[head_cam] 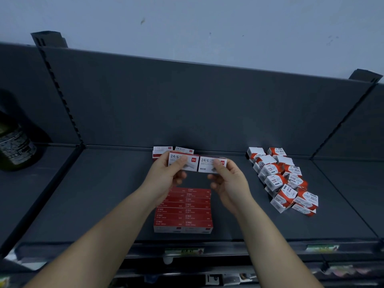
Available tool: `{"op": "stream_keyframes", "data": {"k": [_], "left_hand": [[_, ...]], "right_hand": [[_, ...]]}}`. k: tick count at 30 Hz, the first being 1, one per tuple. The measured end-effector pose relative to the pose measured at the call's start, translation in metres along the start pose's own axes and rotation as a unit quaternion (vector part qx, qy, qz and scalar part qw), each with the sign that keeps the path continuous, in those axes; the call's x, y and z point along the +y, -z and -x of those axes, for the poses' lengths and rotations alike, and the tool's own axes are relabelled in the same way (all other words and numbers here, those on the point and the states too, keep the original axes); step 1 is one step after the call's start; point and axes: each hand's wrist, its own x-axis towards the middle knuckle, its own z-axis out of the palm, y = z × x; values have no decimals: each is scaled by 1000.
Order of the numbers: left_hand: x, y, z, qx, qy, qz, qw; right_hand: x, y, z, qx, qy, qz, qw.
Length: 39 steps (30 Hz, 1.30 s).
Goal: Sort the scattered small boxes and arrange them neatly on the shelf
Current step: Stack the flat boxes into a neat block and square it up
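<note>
Bare forearms rose from the bottom edge, over the front lip of the shelf (pixel 104 194). Just beyond them a tidy block of red staple boxes (pixel 184 210) sat in two columns near the front. Above it, the left hand (pixel 166 175) pinched one staple box (pixel 182 162) between thumb and fingers, and the right hand (pixel 228 183) pinched a second staple box (pixel 209 164) the same way. The pair was held side by side, faces up, ends nearly touching, clear of the shelf. A few loose staple boxes (pixel 164 149) lay against the back panel. Well to the right, the paper-clip boxes (pixel 284 179) lay in a jumbled heap. The step looked like gathering staples into the block. Next, both boxes would need turning to match the rows and setting flush at the block's far end without nudging it.
</note>
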Motion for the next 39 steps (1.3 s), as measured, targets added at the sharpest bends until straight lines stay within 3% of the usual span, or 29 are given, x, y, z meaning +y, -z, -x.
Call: {"op": "stream_keyframes", "data": {"k": [4,9,17,39], "left_hand": [[3,0,2,-24,2,61,998],[4,7,0,-36,-25,25,999],[4,22,1,-25,-58,-63,996],[-2,31,-1,-28,-38,-102,994]], "right_hand": [[-1,-4,4,-44,18,-67,997],[1,-3,6,-76,33,-35,996],[-2,3,3,-40,112,181,976],[-4,1,1,-43,78,196,977]]}}
